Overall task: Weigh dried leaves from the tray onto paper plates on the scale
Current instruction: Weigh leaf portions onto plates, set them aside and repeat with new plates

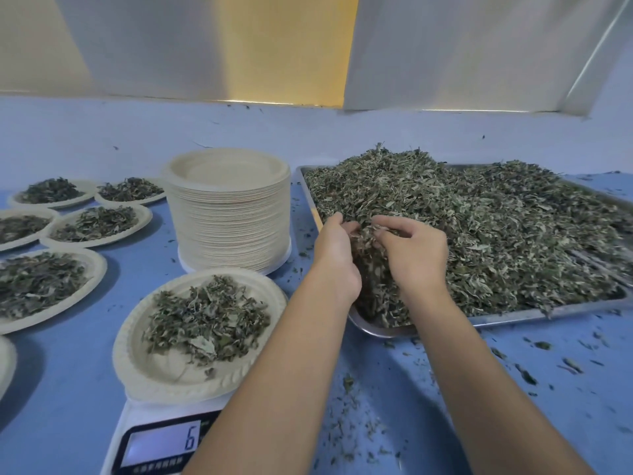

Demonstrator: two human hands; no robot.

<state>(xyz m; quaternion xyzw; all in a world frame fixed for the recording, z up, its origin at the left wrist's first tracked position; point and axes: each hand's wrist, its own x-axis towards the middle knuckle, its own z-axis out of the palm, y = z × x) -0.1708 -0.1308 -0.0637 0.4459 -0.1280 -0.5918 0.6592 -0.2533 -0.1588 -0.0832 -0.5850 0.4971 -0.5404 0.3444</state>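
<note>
A metal tray at the right holds a big heap of dried leaves. Both hands are in the heap at its near left corner. My left hand and my right hand curl toward each other and grip a clump of leaves between them. A paper plate with a small pile of leaves sits on the white scale at the lower left. The scale's display reads 6. My left forearm crosses over the scale's right corner.
A tall stack of paper plates stands behind the scale, left of the tray. Several filled plates lie at the far left on the blue table. Leaf crumbs are scattered in front of the tray. A wall rises behind.
</note>
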